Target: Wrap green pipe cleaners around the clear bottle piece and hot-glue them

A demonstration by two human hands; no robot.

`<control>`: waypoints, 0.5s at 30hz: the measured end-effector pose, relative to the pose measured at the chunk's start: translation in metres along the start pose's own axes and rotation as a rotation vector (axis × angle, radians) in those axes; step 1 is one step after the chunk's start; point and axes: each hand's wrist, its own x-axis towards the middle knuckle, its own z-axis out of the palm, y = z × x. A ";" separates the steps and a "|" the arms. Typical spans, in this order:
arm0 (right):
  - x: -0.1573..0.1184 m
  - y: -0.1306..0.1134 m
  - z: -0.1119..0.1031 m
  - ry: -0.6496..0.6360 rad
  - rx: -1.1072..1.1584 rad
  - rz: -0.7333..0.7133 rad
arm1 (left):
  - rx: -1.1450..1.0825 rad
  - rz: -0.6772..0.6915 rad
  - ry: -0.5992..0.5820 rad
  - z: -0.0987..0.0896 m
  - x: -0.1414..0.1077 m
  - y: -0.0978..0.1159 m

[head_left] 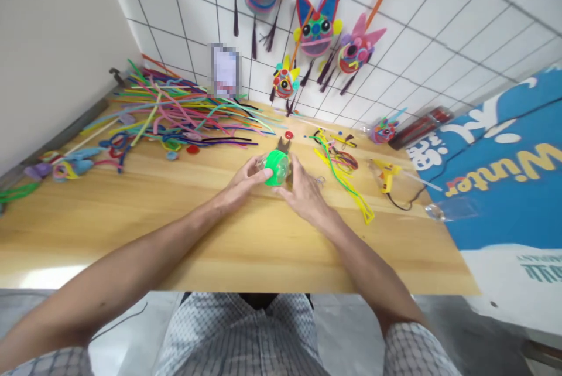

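The single view is taken from a head camera above my own lap (206, 314), facing forward and steeply down, with my shirt (259, 344) at the bottom edge and the gridded white wall (180, 1) at the top. It sits close enough that both sleeves (419, 349) are cut by the bottom edge, while my left hand (246, 181) and right hand (306, 190) fall near mid-frame. Coverage is wide, spanning the wooden table (228, 247) from front edge to back, plus the blue printed board (496, 218) at right.
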 end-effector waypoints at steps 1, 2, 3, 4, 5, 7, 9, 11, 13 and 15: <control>0.006 0.002 0.004 -0.049 0.020 0.019 | -0.008 -0.001 0.017 -0.003 0.001 -0.001; 0.008 0.004 0.005 -0.089 0.055 0.032 | -0.012 -0.002 0.040 -0.005 0.002 -0.002; 0.008 0.007 0.004 -0.124 0.111 0.040 | -0.010 -0.004 0.064 -0.007 0.003 -0.003; 0.006 0.009 -0.001 -0.153 0.188 0.049 | -0.004 -0.011 0.089 -0.009 0.004 -0.003; 0.001 0.012 -0.009 -0.171 0.279 0.066 | 0.006 -0.021 0.111 -0.011 0.004 -0.002; -0.011 0.020 -0.031 -0.155 0.459 0.143 | 0.036 -0.040 0.134 -0.013 0.004 0.000; -0.027 0.031 -0.062 0.002 0.558 0.242 | 0.081 -0.036 0.131 -0.013 0.003 0.004; -0.047 0.046 -0.097 0.275 0.615 0.308 | 0.148 -0.014 0.128 -0.012 0.002 0.005; -0.073 0.063 -0.131 0.549 0.658 0.359 | 0.230 0.010 0.136 -0.010 0.001 0.005; -0.110 0.077 -0.159 0.764 0.667 0.370 | 0.314 0.045 0.143 -0.008 0.001 0.003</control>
